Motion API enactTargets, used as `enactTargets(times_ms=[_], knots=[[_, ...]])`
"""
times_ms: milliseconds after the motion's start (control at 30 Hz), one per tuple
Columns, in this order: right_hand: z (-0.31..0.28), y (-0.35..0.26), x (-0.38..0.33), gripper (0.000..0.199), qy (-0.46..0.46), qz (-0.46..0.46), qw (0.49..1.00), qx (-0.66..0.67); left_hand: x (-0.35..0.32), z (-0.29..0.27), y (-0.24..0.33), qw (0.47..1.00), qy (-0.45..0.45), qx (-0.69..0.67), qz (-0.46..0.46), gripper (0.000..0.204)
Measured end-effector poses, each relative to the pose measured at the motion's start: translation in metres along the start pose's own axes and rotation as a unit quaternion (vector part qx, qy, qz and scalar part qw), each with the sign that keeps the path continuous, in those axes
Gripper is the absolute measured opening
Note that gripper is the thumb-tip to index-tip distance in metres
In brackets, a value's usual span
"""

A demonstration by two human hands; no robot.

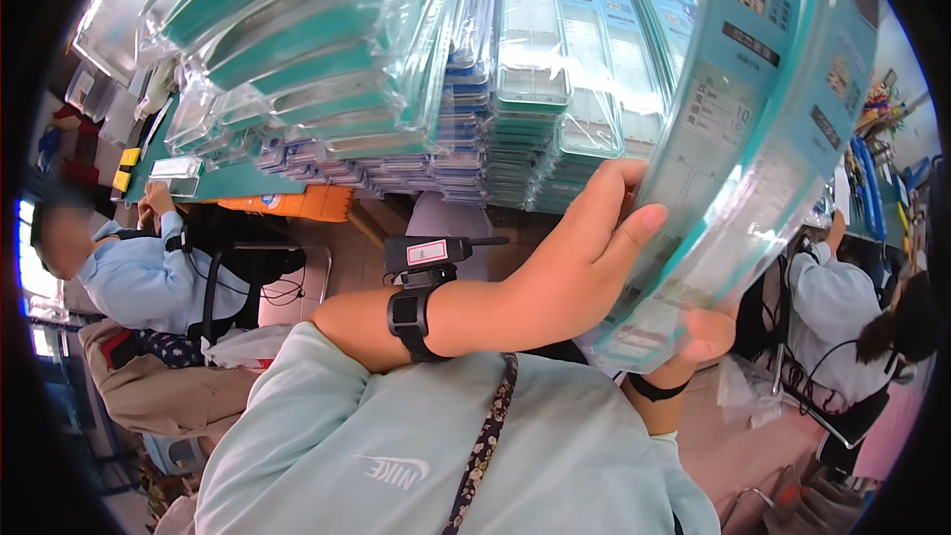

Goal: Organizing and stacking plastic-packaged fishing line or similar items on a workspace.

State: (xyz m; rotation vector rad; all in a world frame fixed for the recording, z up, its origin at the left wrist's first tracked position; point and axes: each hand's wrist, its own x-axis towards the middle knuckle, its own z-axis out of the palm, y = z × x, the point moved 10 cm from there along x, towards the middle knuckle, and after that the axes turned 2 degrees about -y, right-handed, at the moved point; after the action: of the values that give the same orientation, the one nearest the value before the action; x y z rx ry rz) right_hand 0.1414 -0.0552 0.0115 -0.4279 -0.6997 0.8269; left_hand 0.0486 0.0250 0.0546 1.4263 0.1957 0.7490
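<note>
Upright at my right stand a few long clear plastic packages (684, 188) with teal and blue cards inside, held together between both hands. My left hand (594, 238) reaches across from the left and is closed on their left edge, with some of its fingers hidden. Lower down, my right hand (705, 335) is closed around their lower right side, partly covered by the plastic. The left wrist wears a black strap with a small black device (426, 253), and another black band (659, 388) circles the right wrist.
High stacks of similar packages (535, 59) fill the table ahead, and a leaning pile (297, 50) rises at the left. An orange bundle (287, 204) lies under the table edge. One person (139, 277) sits at the left and another (842, 307) at the right.
</note>
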Motion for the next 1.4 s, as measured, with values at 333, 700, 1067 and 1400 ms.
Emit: enactTargets(times_ms=[333,700,1067,1400], knots=[[0.018,-0.068,0.013,0.106,-0.032,-0.107,0.994,0.006,-0.007,-0.012,0.018,0.998,0.028,0.038,0.040,0.033],[0.030,-0.061,0.012,0.096,-0.046,-0.088,0.993,-0.066,-0.014,-0.001,0.030,0.993,-0.024,0.068,0.094,0.036],[-0.002,-0.062,-0.007,0.072,0.047,-0.163,0.979,-0.111,-0.027,0.003,0.050,0.964,0.003,0.206,0.169,0.034],[0.106,-0.075,-0.045,0.063,-0.088,-0.481,0.641,-0.592,-0.045,0.007,0.077,0.976,-0.022,0.140,0.166,0.043]])
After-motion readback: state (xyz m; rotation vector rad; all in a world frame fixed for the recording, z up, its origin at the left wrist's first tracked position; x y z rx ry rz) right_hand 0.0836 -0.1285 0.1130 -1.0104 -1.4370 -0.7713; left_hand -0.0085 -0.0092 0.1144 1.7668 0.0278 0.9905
